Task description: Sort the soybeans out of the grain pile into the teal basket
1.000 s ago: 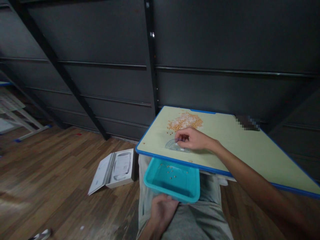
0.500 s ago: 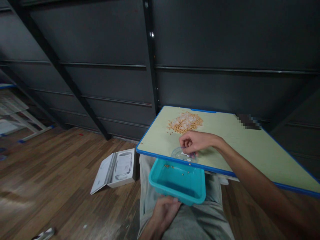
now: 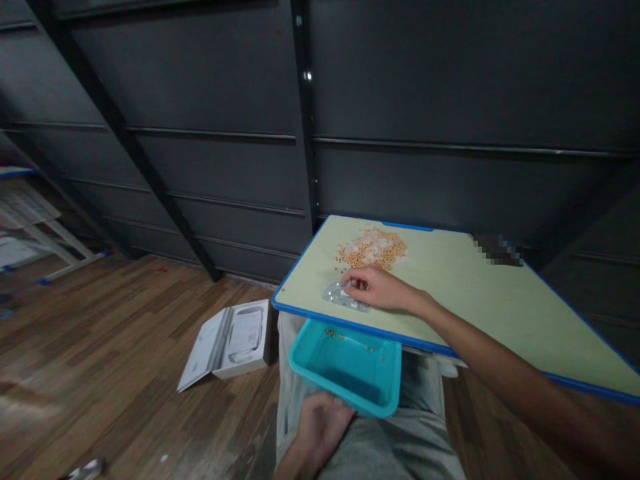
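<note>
My right hand [image 3: 377,287] is over the table top, its fingers pinched on a clear plastic protractor [image 3: 334,293] with a curved far edge. The protractor is at the table's near edge, in front of a pile of tan beans [image 3: 397,252] mixed with whitish translucent bits [image 3: 373,245]. In my lap, partly under the table edge, is a turquoise plastic basin [image 3: 395,380] with a few beans inside. My left hand [image 3: 323,423] grips its near rim from below; some fingers are hidden beneath it.
The pale table top [image 3: 475,300] has a blue edge. A dark pixelated object [image 3: 497,250] sits at its far right. An open white box [image 3: 245,340] lies on the wooden floor to the left. Dark panelled wall [image 3: 225,167] stands behind the table.
My right hand has moved left with the protractor, bringing it a little further from the near edge. The basin and my left hand have shifted slightly left and toward me.
</note>
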### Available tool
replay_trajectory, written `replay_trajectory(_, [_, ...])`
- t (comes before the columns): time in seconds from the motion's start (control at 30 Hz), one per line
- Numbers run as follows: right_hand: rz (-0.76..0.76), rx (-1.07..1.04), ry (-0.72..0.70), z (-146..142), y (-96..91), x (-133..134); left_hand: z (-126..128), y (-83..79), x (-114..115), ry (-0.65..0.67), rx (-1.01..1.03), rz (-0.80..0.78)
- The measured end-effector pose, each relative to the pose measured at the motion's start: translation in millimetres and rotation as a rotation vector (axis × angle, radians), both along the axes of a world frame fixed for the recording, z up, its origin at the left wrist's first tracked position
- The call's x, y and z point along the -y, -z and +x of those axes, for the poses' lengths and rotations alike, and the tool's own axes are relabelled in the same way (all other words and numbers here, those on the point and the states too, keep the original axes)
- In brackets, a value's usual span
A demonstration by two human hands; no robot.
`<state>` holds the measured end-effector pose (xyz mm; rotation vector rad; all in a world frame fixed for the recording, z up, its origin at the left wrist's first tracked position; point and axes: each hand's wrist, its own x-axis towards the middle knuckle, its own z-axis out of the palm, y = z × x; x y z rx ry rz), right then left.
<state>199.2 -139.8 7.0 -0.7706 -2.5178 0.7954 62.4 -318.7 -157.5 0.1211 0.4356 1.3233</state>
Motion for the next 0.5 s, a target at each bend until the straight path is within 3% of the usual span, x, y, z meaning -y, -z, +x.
replay_trajectory(0.07, [0.081,0.004,0.005,-3.1,2.4,1.6,-10.9,0.7,-1.6,0.055,-0.009,0.02])
replay_trajectory(0.17, [0.161,0.002,0.003,-6.4,2.7,5.0,-28.0,1.7,-3.9,0.015,-0.007,0.03])
replay_trajectory(0.5, [0.203,-0.002,0.005,-8.1,3.1,8.8,-80.6,1.5,-6.6,-0.087,0.004,0.064])
